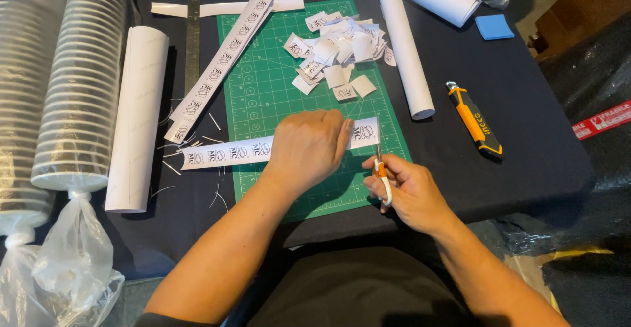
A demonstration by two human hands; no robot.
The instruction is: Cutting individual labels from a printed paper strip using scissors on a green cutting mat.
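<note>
A green cutting mat (263, 97) lies on the dark table (526, 143), and most of the clutter sits beyond the hands. Just past the left hand's knuckles is a loose heap of cut paper labels (338, 51). Further out to the left of that hand a second printed strip (220, 64) lies slanted across the mat's edge, with a steel ruler (192, 34) beside it and a rolled white sheet (137, 116) further left again. Two bagged stacks of white lids (79, 90) stand at the far left. Beyond the right hand a thinner paper roll (406, 51) lies along the mat's right edge, and an orange and black utility knife (474, 120) rests well to the right of that hand. A blue pad (493, 26) sits far off at the back right. Nothing blocks the hands.

The left hand (309, 146) is spread nearly flat, palm down, pressing on a paper strip (227, 151) that runs across the mat; the strip's free end sticks out just past the fingertips. The right hand (407, 192) is curled closed around the handles of a pair of scissors (382, 172), whose blades point up at the strip's end. I cannot tell whether the blades touch the paper.
</note>
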